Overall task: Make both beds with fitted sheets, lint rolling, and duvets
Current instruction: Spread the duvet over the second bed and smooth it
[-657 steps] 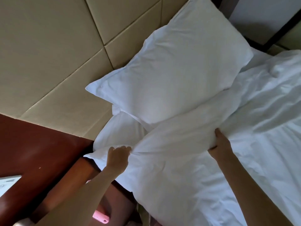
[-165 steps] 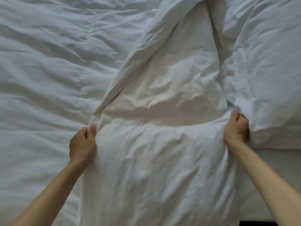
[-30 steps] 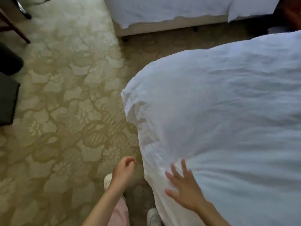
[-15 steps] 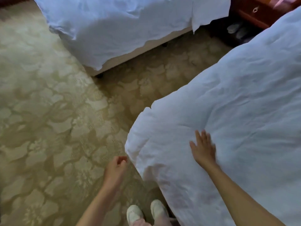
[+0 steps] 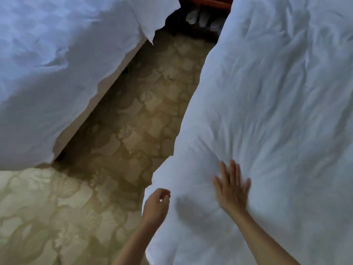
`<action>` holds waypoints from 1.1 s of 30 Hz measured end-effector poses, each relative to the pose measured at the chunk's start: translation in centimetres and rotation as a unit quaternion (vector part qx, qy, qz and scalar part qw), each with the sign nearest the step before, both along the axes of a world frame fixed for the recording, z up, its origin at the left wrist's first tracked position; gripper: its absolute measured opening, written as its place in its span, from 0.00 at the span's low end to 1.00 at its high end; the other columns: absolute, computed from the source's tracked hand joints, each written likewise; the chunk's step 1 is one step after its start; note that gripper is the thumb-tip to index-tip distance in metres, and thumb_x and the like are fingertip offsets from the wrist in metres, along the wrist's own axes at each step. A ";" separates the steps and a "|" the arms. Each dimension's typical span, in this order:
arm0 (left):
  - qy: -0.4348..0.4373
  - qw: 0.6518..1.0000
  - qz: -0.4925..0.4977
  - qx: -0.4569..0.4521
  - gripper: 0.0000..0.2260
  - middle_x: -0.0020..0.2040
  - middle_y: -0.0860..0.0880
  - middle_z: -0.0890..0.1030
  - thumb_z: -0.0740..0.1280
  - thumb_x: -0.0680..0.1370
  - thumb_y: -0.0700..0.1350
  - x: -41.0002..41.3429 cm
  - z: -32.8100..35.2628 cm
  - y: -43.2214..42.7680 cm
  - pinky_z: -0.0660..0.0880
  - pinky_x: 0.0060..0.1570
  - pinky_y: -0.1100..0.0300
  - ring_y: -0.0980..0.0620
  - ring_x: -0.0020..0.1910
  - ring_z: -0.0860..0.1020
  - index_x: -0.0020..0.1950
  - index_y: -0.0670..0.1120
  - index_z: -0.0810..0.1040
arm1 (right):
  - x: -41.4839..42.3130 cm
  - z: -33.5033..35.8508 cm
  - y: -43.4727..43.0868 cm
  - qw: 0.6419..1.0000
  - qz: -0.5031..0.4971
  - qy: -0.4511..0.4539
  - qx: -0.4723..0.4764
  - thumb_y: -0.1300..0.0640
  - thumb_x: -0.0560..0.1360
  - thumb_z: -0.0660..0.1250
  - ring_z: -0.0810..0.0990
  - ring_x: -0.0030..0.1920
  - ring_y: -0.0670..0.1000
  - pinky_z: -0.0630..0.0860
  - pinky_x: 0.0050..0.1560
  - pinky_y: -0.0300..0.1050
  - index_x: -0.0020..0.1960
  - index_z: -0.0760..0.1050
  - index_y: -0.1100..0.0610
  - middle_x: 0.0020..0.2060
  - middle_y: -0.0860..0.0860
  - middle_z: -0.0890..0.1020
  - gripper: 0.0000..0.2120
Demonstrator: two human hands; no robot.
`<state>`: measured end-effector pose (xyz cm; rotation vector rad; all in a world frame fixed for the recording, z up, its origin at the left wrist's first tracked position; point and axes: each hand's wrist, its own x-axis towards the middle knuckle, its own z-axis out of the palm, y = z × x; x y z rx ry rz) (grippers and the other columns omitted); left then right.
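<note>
A white duvet [image 5: 277, 104] covers the bed on the right and hangs over its near corner. My right hand [image 5: 231, 186] lies flat on the duvet near that corner, fingers straight and spread. My left hand [image 5: 156, 205] hovers just off the duvet's hanging edge, fingers loosely curled and holding nothing. The second bed [image 5: 53, 60] fills the upper left, draped in white bedding whose edge hangs down its side.
A strip of beige patterned carpet [image 5: 145, 119] runs between the two beds. At its far end a dark red nightstand [image 5: 206, 2] stands with pale slippers [image 5: 202, 19] under it.
The view has turned toward the gap between the beds. My right hand has slid a little along the duvet, still flat. My left hand stays loosely curled beside the duvet edge.
</note>
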<state>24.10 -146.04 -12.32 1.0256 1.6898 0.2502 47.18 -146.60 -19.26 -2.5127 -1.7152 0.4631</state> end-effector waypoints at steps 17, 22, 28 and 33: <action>-0.034 0.986 -0.159 -0.028 0.13 0.46 0.52 0.79 0.56 0.79 0.34 5.8 -2.9 27.5 0.74 0.49 0.63 0.53 0.47 0.77 0.50 0.49 0.76 | 1.9 1.0 22.3 0.999 -0.030 -0.023 -0.004 0.38 0.78 0.42 0.48 0.77 0.52 0.51 0.69 0.65 0.75 0.59 0.46 0.77 0.49 0.54 0.29; -0.056 0.968 -0.243 0.009 0.13 0.47 0.54 0.79 0.56 0.80 0.36 7.9 -3.8 39.1 0.73 0.49 0.68 0.56 0.49 0.77 0.56 0.48 0.77 | -2.2 -1.6 21.3 0.995 0.016 -0.019 -0.100 0.41 0.79 0.40 0.61 0.74 0.53 0.56 0.65 0.68 0.68 0.70 0.42 0.74 0.51 0.63 0.26; -0.014 0.956 -0.293 0.017 0.13 0.50 0.54 0.80 0.56 0.80 0.37 7.7 -2.9 51.2 0.72 0.43 0.69 0.55 0.49 0.78 0.55 0.49 0.78 | 0.4 2.1 29.7 0.993 0.106 -0.040 -0.027 0.45 0.81 0.42 0.54 0.76 0.47 0.52 0.69 0.58 0.65 0.71 0.45 0.76 0.49 0.59 0.23; -0.001 0.949 -0.313 0.019 0.13 0.48 0.56 0.80 0.57 0.80 0.37 12.7 -2.1 59.7 0.73 0.40 0.68 0.57 0.43 0.79 0.49 0.53 0.77 | 8.6 3.6 46.0 0.992 -0.093 -0.085 0.014 0.40 0.81 0.40 0.56 0.76 0.53 0.52 0.67 0.62 0.74 0.62 0.46 0.75 0.51 0.61 0.26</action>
